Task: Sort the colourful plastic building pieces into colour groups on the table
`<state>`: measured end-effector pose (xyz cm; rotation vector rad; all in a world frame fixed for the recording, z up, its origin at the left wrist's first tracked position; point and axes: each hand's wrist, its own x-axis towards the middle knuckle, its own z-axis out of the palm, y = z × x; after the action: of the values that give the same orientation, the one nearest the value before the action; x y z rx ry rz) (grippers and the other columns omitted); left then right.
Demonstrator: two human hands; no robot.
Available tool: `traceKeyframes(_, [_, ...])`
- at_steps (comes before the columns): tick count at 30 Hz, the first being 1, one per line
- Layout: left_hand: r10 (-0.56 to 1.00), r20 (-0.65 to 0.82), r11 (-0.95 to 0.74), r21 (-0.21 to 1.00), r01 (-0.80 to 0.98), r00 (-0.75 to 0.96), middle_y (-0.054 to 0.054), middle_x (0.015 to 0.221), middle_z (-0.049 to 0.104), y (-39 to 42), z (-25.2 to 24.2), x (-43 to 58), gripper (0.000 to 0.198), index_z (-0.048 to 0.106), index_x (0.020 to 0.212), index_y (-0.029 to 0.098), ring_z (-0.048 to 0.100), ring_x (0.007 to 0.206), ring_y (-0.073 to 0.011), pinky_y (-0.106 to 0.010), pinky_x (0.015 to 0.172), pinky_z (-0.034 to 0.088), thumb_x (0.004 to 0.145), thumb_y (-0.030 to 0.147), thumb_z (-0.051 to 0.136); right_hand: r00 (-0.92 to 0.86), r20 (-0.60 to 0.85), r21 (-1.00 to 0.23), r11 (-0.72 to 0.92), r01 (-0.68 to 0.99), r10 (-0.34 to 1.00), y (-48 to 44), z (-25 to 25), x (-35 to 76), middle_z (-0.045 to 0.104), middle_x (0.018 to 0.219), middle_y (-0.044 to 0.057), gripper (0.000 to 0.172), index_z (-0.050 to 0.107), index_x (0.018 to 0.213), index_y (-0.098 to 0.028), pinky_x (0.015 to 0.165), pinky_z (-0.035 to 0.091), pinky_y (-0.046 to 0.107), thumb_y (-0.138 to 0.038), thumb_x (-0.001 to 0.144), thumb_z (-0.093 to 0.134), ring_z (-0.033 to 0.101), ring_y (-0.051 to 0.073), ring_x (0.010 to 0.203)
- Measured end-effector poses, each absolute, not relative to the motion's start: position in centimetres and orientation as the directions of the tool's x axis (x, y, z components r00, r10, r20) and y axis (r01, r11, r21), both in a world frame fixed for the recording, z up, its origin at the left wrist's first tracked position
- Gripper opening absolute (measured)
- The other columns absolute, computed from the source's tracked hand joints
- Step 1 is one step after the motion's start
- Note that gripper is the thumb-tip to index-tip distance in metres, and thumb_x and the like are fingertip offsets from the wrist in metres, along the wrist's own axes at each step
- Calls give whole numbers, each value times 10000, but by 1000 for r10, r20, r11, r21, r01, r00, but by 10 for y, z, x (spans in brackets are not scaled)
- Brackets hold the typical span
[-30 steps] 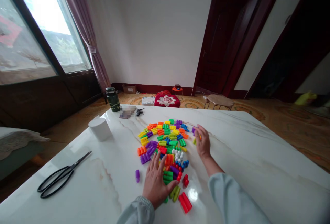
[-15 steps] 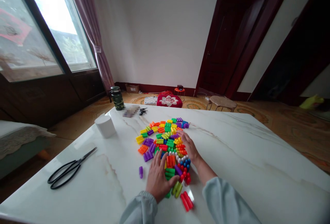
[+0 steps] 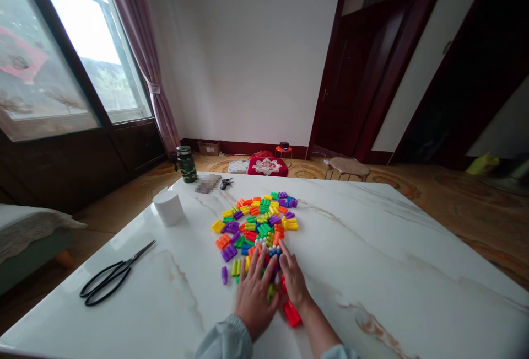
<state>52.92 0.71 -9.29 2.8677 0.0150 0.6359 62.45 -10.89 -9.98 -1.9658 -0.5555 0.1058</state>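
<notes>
Many colourful plastic pieces (image 3: 263, 218) lie in a loose pile on the white marbled table (image 3: 355, 248). My left hand (image 3: 256, 295) rests palm down with spread fingers over the near part of the pile, covering some pieces. Beside it on the right, my right hand (image 3: 294, 277) touches the pile's right edge, its fingers extended and partly overlapping blue and red pieces. A red piece (image 3: 292, 314) lies just below the hands. One purple piece (image 3: 224, 275) sits apart, left of my left hand. Small white beads (image 3: 261, 242) show beyond my fingertips.
Black-handled scissors (image 3: 118, 273) lie at the left, with a white roll (image 3: 168, 207) behind them. A green camouflage bottle (image 3: 187, 165), a blurred packet (image 3: 208, 183) and a small dark object (image 3: 226, 183) are near the far edge. A stool (image 3: 347, 167) stands beyond.
My right hand has moved nearer and to the left, closer to my left hand. Pieces at the pile's near right are now bunched closer in. The camera view has shifted slightly.
</notes>
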Motion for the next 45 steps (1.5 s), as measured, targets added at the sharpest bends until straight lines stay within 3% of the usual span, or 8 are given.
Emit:
traceKeyframes(3, [130, 464, -987, 146, 69, 876, -56, 1581, 251, 35, -93, 531, 677, 296, 1498, 289, 212, 1450, -316, -567, 1133, 245, 861, 271, 526, 869, 239, -823, -384, 418, 433, -119, -98, 650, 474, 1456, 90, 603, 558, 1330, -243, 1188, 123, 496, -600, 938, 272, 355, 249, 1395])
traceKeyframes(6, [144, 522, -987, 139, 83, 841, -98, 1589, 220, 39, -82, 540, 759, 272, 1510, 244, 171, 1455, -356, -570, 1124, 267, 834, 393, 585, 954, 237, -727, -618, 299, 182, -132, -108, 696, 345, 1529, 146, 686, 471, 1396, -167, 1170, 142, 527, -619, 912, 297, 254, 290, 1436])
traceKeyframes(9, [-108, 533, -985, 58, -163, 839, -111, 1584, 227, 11, -77, 553, 871, 316, 1491, 280, 202, 1436, -400, -606, 1113, 258, 744, 586, 640, 980, 179, -616, -768, 176, 81, -131, -115, 745, 282, 1549, 188, 745, 352, 1462, -100, 1169, 153, 498, -592, 903, 336, 219, 295, 1446])
traceKeyframes(13, [-377, 676, -915, -166, -368, 633, -44, 1507, 409, -32, -106, 568, 564, 502, 1334, 385, 304, 1418, -295, -530, 1151, 214, 799, 366, 678, 984, 154, -595, -787, 162, 86, -116, -112, 804, 283, 1553, 169, 730, 287, 1492, -112, 1170, 126, 514, -570, 924, 282, 221, 269, 1447])
traceKeyframes(18, [-53, 739, -990, 47, -131, 672, -122, 1459, 461, -40, -150, 572, 550, 574, 1285, 336, 299, 1403, -394, -617, 1057, 301, 763, 497, 641, 942, 165, -671, -667, 325, 293, -94, -106, 872, 276, 1568, 91, 666, 279, 1501, -204, 1161, 137, 553, -564, 946, 195, 258, 245, 1435])
traceKeyframes(25, [224, 643, -973, 196, 125, 733, -85, 1472, 453, -41, -139, 571, 659, 490, 1379, 356, 343, 1392, -347, -578, 1084, 307, 753, 424, 685, 746, 167, -583, -545, 602, 645, -57, -100, 893, 477, 1459, 5, 506, 562, 1308, -318, 1156, 126, 574, -535, 966, 260, 336, 250, 1393])
traceKeyframes(36, [386, 525, -907, 365, 209, 759, -115, 1594, 183, -41, -118, 560, 841, 159, 1539, 181, 173, 1451, -367, -551, 1140, 304, 818, 276, 582, 879, 180, -581, -674, 457, 441, -4, -103, 802, 470, 1461, 62, 573, 566, 1318, -240, 1163, 124, 536, -558, 978, 232, 295, 268, 1407])
traceKeyframes(45, [432, 559, -886, 409, 217, 708, -128, 1596, 170, -40, -108, 559, 819, 11, 1544, 169, 107, 1465, -329, -567, 1147, 293, 848, 117, 440, 855, 85, -860, -397, 322, 511, -43, -93, 744, 446, 1474, 111, 784, 390, 1455, -175, 1193, 35, 501, -669, 924, 95, 338, 239, 1404])
